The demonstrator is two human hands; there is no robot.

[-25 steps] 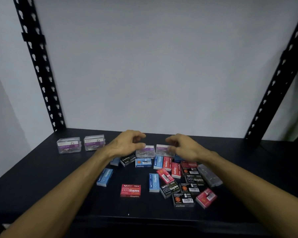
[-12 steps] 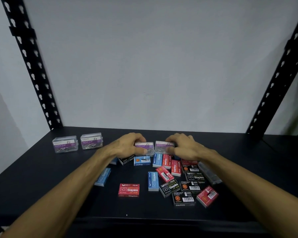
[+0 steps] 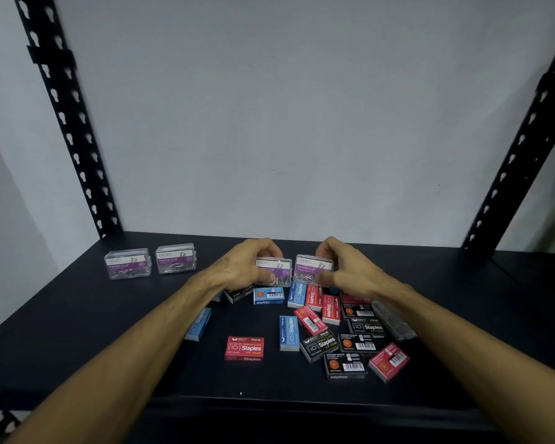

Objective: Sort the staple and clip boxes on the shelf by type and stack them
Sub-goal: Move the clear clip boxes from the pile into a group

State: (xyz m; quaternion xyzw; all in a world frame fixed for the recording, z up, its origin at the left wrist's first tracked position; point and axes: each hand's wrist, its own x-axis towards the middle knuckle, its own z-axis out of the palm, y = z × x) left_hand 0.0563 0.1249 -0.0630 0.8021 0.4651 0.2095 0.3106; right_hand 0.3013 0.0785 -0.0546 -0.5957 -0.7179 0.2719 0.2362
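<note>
Both forearms reach fwd, converging; left hand point(image 3: 242, 267) & right hand point(image 3: 343, 267) side by side, palms down, fingers curled over, each pinching sth w/ thumb below.

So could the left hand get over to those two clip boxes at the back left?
Probably yes: bare shelf lies between the left hand and the two clip boxes. But its fingers already grip another clip box, so it would arrive full.

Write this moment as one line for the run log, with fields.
left hand: grips clear clip box | right hand: grips second clear clip box | staple boxes: unsorted | two clip boxes: back left
</note>
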